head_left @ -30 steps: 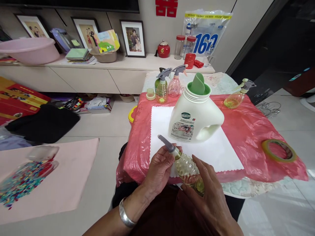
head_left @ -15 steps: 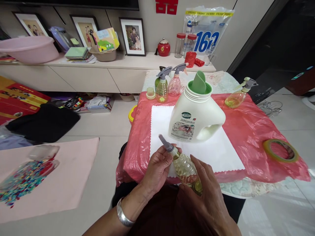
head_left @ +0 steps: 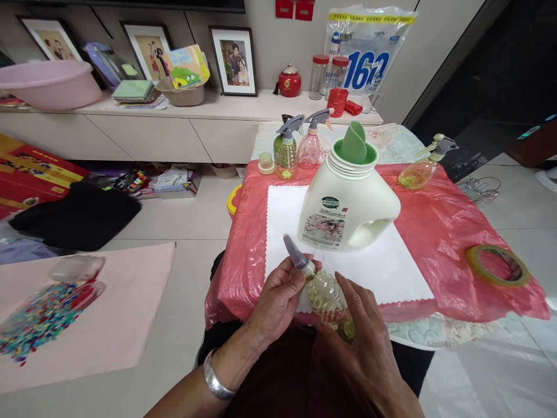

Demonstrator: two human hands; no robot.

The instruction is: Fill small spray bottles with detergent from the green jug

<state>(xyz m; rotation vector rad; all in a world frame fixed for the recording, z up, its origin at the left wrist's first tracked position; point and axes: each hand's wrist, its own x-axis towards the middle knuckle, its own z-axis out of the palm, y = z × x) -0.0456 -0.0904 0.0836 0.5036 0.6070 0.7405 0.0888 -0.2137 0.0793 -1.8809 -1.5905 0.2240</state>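
Note:
A clear yellowish spray bottle (head_left: 327,295) with a grey spray head (head_left: 295,252) is held tilted over the near edge of the table. My left hand (head_left: 281,296) grips its neck just under the head, thumb and fingers closed. Around the lower body curls my right hand (head_left: 365,325), hiding part of the base. Beyond them a large white detergent jug (head_left: 348,203) stands upright on a white scallop-edged cloth (head_left: 282,215). A green spout (head_left: 354,143) shows in its uncapped mouth.
Other spray bottles, one yellow (head_left: 286,159) and one pink (head_left: 308,151), stand at the back left beside a pale cap (head_left: 266,163). Another spray bottle (head_left: 418,173) and a tape roll (head_left: 496,265) are on the right of the red plastic cover (head_left: 243,244).
The spray head has turned slightly on the bottle's neck. Both hands stay at nearly the same places, and the view has shifted a little.

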